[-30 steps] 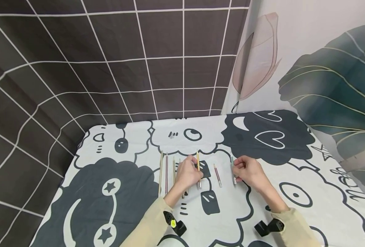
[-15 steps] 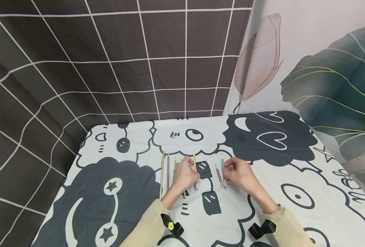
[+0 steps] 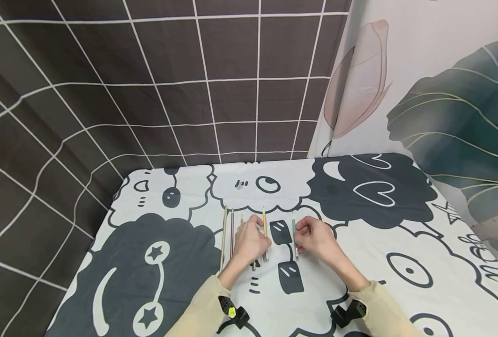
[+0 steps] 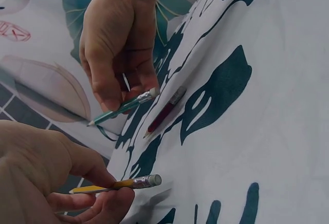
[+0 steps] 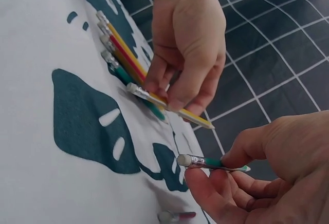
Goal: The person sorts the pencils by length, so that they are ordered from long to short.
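My left hand [image 3: 252, 239] pinches a yellow pencil [image 4: 126, 184] between thumb and fingers, with its white eraser end toward me. Opposite, my right hand [image 3: 316, 238] holds a green pencil [image 5: 211, 162] the same way, its tip pointing away. A short dark red pencil [image 4: 164, 113] lies on the cloth below the right hand, which covers it in the head view. Several pencils lie side by side under and left of the left hand, among them a red one [image 5: 119, 40] and a green one [image 5: 122, 74]. The left hand partly hides this row in the head view.
A white cloth with dark cartoon shapes [image 3: 181, 243] covers the surface. Behind it hangs a dark curtain with a white grid [image 3: 227, 98]. A pale leaf-patterned curtain [image 3: 442, 112] hangs at the right. Each wrist wears a small black camera [image 3: 350, 312].
My right hand has moved left with the green pencil, passing over the dark red pencil. My left hand has shifted slightly left with the yellow pencil, and the view has turned a little left.
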`<state>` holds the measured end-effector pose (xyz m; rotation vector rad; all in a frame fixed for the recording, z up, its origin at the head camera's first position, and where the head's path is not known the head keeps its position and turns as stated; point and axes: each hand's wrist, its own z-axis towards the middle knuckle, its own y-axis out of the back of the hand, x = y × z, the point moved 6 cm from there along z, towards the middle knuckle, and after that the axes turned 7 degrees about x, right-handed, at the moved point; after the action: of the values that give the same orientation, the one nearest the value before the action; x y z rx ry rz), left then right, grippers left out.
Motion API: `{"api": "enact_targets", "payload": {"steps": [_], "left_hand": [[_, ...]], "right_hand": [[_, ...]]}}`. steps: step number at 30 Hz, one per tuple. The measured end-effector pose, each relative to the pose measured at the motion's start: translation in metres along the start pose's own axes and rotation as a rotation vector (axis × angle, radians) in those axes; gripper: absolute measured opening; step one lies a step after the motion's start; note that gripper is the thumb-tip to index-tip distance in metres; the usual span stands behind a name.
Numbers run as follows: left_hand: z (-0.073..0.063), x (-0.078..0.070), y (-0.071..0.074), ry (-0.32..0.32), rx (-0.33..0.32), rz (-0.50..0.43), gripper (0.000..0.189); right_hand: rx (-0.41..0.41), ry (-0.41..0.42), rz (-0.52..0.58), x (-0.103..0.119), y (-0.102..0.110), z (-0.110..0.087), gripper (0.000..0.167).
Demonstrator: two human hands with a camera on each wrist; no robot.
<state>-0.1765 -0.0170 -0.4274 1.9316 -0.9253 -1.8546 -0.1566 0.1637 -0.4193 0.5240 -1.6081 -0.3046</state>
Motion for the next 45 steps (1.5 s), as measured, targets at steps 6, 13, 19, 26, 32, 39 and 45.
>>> {"api": "enact_targets", "payload": {"steps": [6,13,19,26,32,39,45], "left_hand": [[-0.004,0.000,0.001,-0.008,-0.010,0.016,0.037],[-0.006,-0.001,0.003,-0.032,-0.047,0.059,0.036],[-0.008,-0.002,0.003,-0.037,-0.046,0.069,0.036],[-0.010,-0.002,0.003,-0.034,-0.042,0.104,0.037],[-0.010,-0.001,0.003,-0.035,-0.036,0.120,0.036],[-0.009,0.001,0.002,-0.015,-0.030,0.159,0.036],[-0.008,0.002,0.001,-0.010,-0.034,0.166,0.034]], "right_hand": [[0.022,-0.012,0.004,0.002,-0.009,0.002,0.013],[0.030,0.005,0.013,0.005,-0.019,0.006,0.012],[0.043,0.017,0.040,0.006,-0.028,0.009,0.012],[0.057,0.011,0.029,0.008,-0.037,0.011,0.011],[0.059,0.021,0.016,0.010,-0.043,0.012,0.011],[0.069,0.024,0.027,0.009,-0.048,0.012,0.013],[0.062,0.042,-0.032,0.009,-0.050,0.013,0.012]]}}
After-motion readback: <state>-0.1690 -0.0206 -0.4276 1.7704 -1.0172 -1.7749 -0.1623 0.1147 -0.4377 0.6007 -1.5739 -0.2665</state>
